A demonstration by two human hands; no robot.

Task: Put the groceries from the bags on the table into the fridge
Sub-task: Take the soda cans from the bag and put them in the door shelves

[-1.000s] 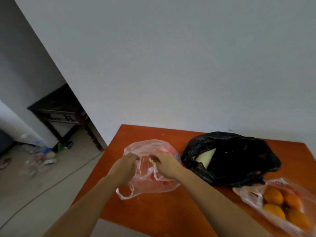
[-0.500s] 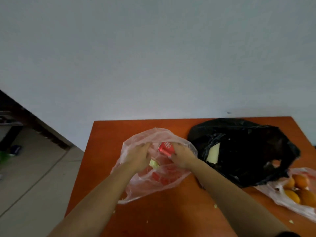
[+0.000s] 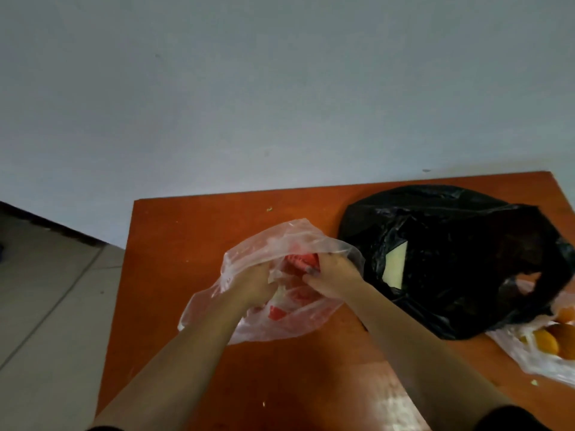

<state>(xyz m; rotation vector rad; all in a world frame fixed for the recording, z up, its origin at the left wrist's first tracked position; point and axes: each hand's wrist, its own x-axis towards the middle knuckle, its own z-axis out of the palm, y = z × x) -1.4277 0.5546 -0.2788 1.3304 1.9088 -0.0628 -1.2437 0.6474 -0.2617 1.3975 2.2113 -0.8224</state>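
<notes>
A clear plastic bag [image 3: 289, 241] with red print lies on the orange table [image 3: 174, 244], left of centre. Both my hands are at its mouth. My right hand [image 3: 329, 275] grips a red packet [image 3: 303, 261] at the bag's opening. My left hand [image 3: 252, 284] is curled on the bag's plastic beside a pale item inside. A black bag [image 3: 460, 244] lies to the right with a pale yellow box [image 3: 395, 269] showing in its opening. At the right edge, a clear bag holds oranges [image 3: 547, 340].
The table stands against a plain grey-white wall [image 3: 280, 104]. A tiled floor [image 3: 46, 306] lies to the left of the table. Small crumbs dot the tabletop.
The view has tilted down and right over the table. My hands have spread the clear bag's mouth, and my right hand has closed on the red packet.
</notes>
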